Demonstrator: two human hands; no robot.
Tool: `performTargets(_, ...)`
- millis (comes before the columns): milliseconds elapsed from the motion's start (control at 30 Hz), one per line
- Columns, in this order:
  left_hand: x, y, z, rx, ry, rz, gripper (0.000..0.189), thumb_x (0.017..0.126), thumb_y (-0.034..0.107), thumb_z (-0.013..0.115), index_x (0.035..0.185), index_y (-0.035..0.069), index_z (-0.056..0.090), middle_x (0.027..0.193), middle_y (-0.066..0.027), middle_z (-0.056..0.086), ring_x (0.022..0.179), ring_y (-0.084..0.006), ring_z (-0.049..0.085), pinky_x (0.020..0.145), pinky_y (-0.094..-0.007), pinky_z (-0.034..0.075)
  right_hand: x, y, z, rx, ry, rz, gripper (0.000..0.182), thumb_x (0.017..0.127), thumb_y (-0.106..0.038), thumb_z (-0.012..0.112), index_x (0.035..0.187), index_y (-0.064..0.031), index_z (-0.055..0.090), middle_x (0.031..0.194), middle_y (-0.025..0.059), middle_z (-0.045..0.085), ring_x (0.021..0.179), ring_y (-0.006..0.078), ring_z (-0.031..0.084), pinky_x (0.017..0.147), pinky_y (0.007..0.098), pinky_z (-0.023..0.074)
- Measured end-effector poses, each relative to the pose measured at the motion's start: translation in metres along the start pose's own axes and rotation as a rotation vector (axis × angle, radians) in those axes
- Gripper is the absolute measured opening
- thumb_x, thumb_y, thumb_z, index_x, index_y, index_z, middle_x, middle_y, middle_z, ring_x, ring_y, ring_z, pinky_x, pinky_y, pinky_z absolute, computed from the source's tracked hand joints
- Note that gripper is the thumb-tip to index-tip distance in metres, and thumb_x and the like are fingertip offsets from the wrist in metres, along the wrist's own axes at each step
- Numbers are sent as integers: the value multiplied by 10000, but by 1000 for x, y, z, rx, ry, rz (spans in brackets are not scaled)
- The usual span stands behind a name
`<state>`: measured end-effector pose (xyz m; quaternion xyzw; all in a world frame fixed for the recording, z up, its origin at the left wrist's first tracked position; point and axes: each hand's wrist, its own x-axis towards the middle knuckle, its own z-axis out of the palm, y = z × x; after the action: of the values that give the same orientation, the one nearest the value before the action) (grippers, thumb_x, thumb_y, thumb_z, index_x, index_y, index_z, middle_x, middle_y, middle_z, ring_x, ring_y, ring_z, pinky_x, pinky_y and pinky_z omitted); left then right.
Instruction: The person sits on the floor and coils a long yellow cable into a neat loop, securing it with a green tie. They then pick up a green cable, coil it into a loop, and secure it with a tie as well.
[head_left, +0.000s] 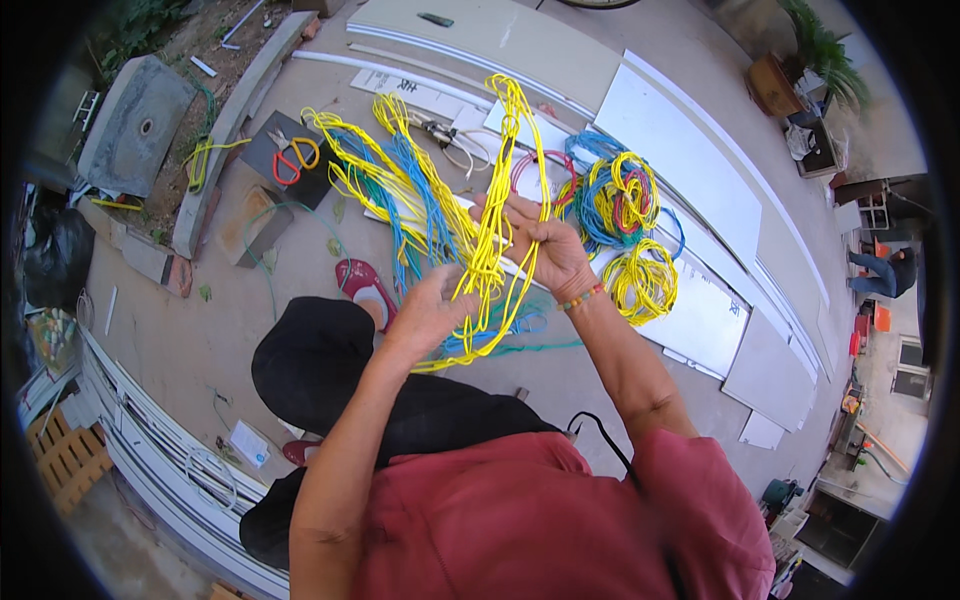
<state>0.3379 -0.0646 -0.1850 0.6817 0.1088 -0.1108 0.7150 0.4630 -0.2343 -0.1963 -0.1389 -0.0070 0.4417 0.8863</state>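
Note:
A looped bundle of yellow cord hangs between my two hands. My right hand has its palm up, the cord lying across it and a loop passing by the thumb. At the bundle's lower part is my left hand, its thumb against the cord; its fingertips are partly hidden. Beyond them, bundles of yellow cord and blue cord lie on boards. Coiled blue, yellow and red cord and a yellow coil lie to the right.
Scissors with red and orange handles rest on a dark block. White panels cover part of the concrete floor. Long white strips lie at lower left. A concrete curb runs at upper left. A person is far right.

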Motion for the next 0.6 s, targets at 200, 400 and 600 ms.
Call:
performTargets(200,7,-13,-2,-212,-79,-70,300,774,82,573,1060,-11,578,905,-56,614,807,-140,566,727,-269,456,-2,-9,11,-161,28,10,695,706,23,552,1338,100,272,1385,254,325,1299,349,326,1065,465,290)
performTargets(400,19,-49,-29,406,178,-44,254,750,135,612,945,-15,549,790,-231,593,768,-353,606,652,-387,451,-64,-86,-24,-460,230,-76,519,775,24,434,1292,42,404,1231,227,514,717,175,558,603,251,445)
performTargets(600,23,-75,-35,801,-10,-144,228,709,145,651,873,2,580,811,-236,598,834,-400,575,702,-453,437,-159,-137,-53,-492,451,-340,456,832,-14,404,1285,37,403,913,96,605,510,65,351,416,176,276)
